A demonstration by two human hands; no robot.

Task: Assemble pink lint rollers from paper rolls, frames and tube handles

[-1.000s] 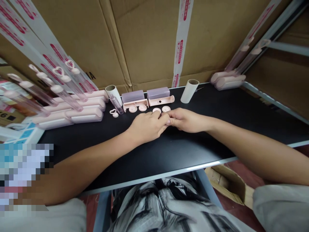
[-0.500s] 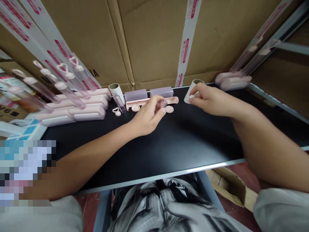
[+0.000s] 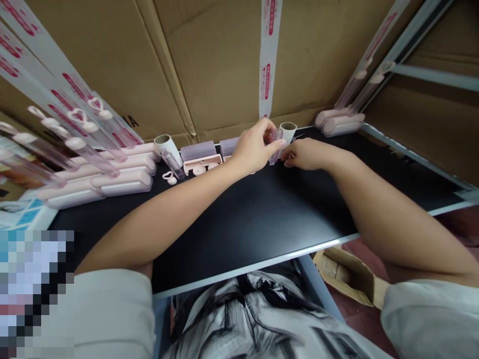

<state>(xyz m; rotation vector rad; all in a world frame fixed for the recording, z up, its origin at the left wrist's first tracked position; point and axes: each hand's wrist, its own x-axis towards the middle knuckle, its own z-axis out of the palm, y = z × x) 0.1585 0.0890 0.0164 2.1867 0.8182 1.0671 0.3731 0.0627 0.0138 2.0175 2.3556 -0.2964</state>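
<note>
My left hand [image 3: 254,147] is closed around a clear pinkish plastic tube [image 3: 276,144], held upright just in front of a white cardboard roll [image 3: 288,132]. Close by on the right, my right hand [image 3: 309,153] has its fingers curled together low over the black table; what they hold, if anything, is hidden. Behind my left forearm lie an open pink case part [image 3: 204,163], a round pink disc [image 3: 199,170] and purple translucent case pieces [image 3: 198,151]. My left wrist hides some of them.
On the left stand several pink cases [image 3: 127,182] with clear tubes and heart-loop caps [image 3: 77,143]. A second cardboard roll [image 3: 168,148], a clear tube [image 3: 174,164] and a loose heart-loop cap [image 3: 170,177] are beside them. More pink cases [image 3: 342,123] sit back right, before a cardboard wall [image 3: 220,65].
My left hand has moved right with the clear tube, up to the right cardboard roll. My right hand has lowered beside the roll, its fingers now curled in. The view has shifted slightly.
</note>
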